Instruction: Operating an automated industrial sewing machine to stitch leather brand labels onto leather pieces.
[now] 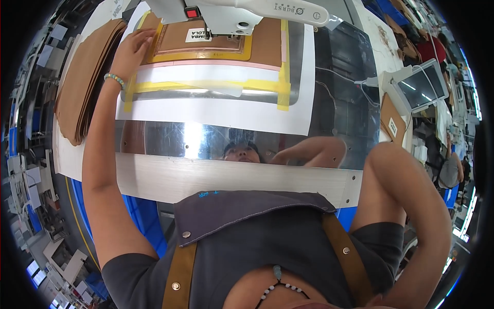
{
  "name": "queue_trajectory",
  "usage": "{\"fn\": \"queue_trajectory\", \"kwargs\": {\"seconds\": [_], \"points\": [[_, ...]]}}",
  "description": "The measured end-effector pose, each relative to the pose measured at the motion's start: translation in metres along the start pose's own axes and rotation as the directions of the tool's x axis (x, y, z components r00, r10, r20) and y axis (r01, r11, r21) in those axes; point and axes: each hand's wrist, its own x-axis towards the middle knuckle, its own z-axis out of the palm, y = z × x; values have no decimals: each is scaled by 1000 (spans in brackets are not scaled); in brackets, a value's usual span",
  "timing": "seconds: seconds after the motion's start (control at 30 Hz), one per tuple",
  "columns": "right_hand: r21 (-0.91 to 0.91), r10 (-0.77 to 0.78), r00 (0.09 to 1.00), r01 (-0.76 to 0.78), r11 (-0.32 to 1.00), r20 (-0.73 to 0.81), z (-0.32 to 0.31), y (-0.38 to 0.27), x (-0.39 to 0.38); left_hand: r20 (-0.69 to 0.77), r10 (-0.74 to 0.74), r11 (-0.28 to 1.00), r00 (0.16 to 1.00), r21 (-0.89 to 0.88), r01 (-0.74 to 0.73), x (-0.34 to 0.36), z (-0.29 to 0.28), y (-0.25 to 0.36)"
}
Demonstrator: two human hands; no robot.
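Note:
My left hand (135, 45) lies at the left edge of a flat brown piece (266, 54), beside a yellow frame (198, 57) with a printed white label inside it. Its fingers look stretched out and hold nothing that I can make out; a beaded bracelet circles the wrist. Above the frame, a white machine head (234, 20) with a red switch covers part of the brown piece. My right arm is bent sharply back toward me. Only a sliver of my right hand (379, 299) shows at the lower edge, with its fingers hidden.
A stack of brown sheets (85, 85) lies left of my forearm. Yellow tape (206, 85) borders the work area over white paper (216, 116). A shiny metal plate (170, 139) lies nearer me. On the right stand a tablet-like screen (419, 85) and a labelled brown piece (389, 116).

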Motion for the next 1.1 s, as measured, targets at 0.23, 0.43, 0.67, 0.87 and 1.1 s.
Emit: {"fn": "queue_trajectory", "kwargs": {"seconds": [0.23,0.43,0.67,0.87,1.1], "points": [[-166,116,993,-109,980,29,-8,23,18,-95,-124,947,988,285,146,-6,9,-62],[-363,339,913,-403,840,-228,-5,47,-12,-91,-117,964,989,227,135,-9,10,-67],[-291,538,392,-919,267,-746,20,132,-85,-9,-25,994,1000,109,26,-10,14,-46],[-288,407,304,-952,103,-861,42,191,-113,-38,-15,999,999,36,17,3,36,-6],[-257,203,240,-964,-63,-949,39,199,-140,-123,-78,996,989,-43,73,23,77,47]]}}
